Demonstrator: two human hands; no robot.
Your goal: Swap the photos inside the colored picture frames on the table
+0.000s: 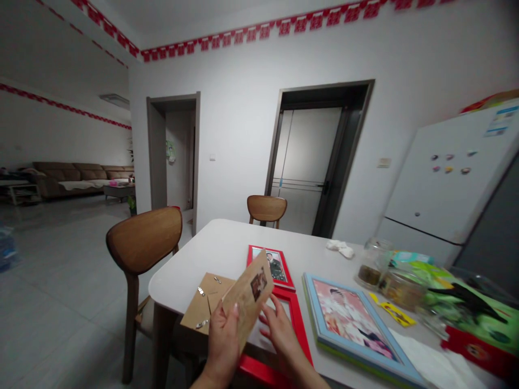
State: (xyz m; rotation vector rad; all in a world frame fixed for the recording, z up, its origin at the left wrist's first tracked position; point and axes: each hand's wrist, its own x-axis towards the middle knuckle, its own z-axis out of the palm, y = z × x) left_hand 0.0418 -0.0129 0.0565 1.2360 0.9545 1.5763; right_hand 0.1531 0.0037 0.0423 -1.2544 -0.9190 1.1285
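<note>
My left hand (225,335) grips a tan card (247,297) by its lower left part, thumb on the near face. The card is tilted upright over the table and bears a small dark picture near its top. My right hand (281,332) is just right of the card, fingers apart; whether a fingertip touches its edge I cannot tell. Beneath both hands lies a red picture frame (300,332), partly hidden. A brown backing board (203,302) with several metal clips lies to the left. Behind the card is another red frame (288,273) with a photo in it.
A light blue picture frame (316,313) lies on the white table (186,265), right of my hands. Farther right are a glass jar (371,265), a yellow packet (397,313), tissues and green bags. Wooden chairs (148,237) stand left and behind.
</note>
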